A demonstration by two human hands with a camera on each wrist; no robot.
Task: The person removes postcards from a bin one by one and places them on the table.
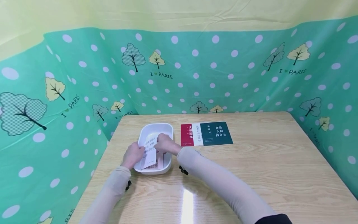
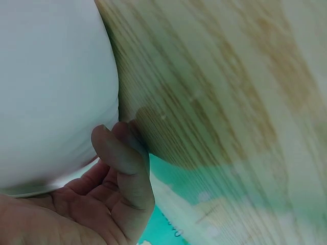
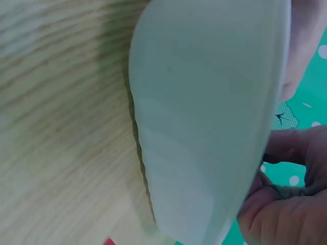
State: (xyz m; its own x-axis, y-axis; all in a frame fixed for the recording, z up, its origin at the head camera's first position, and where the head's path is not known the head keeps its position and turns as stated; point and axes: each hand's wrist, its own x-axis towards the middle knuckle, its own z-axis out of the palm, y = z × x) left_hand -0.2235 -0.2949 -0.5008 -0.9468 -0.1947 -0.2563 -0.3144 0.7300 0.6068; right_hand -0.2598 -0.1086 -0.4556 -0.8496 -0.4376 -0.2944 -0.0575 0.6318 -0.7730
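A white plastic tub (image 1: 169,128) holds several cards near the table's left side. A white card (image 1: 149,152) with dark printed characters leans in it, over a pinkish card (image 1: 160,161). At the tub's left rim is my left hand (image 1: 133,155); its curled fingers (image 2: 120,153) lie against the outer wall, and the thumb is close to the white card's edge. My right hand (image 1: 167,144) reaches over the right rim and pinches the white card by its upper right edge. In the right wrist view, the tub wall hides its fingertips.
Right of the tub, a red card (image 1: 186,140), a narrow white strip (image 1: 198,135) and dark green cards (image 1: 218,135) lie side by side on the wooden table (image 1: 265,161). A green patterned cloth (image 1: 195,68) hangs behind and around the table.
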